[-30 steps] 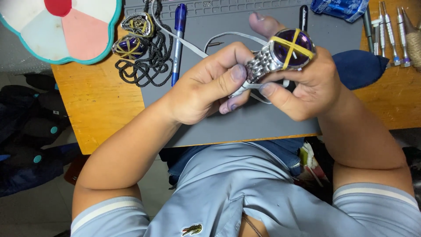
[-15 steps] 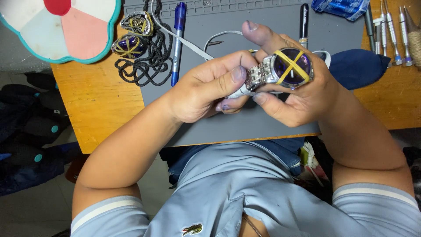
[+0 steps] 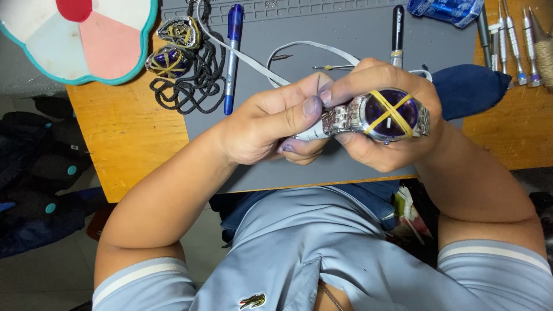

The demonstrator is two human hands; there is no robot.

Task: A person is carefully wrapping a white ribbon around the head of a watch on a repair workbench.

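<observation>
A: Grip status?
B: Right hand (image 3: 397, 135) cups the steel wristwatch (image 3: 390, 113); left hand (image 3: 271, 124) pinches its metal bracelet (image 3: 337, 121) between thumb and fingers. Watch held above the grey mat (image 3: 345, 34).
A: Progress?
B: Judged partway: two yellow bands cross the dial, bracelet in hand. Two more banded watches (image 3: 173, 49) lie on a black cord.
A: Surface, room?
B: Wooden surface (image 3: 115, 126); blue pen (image 3: 232, 52), screwdrivers (image 3: 512, 40), petal-shaped tray (image 3: 75, 34). Dark bags on the floor, left.

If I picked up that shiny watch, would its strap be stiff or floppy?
Probably floppy: the metal strap looks made of small links, bending where the left hand pinches it. The watch likely feels heavy and somewhat slippery, being polished metal with a glass face.
</observation>
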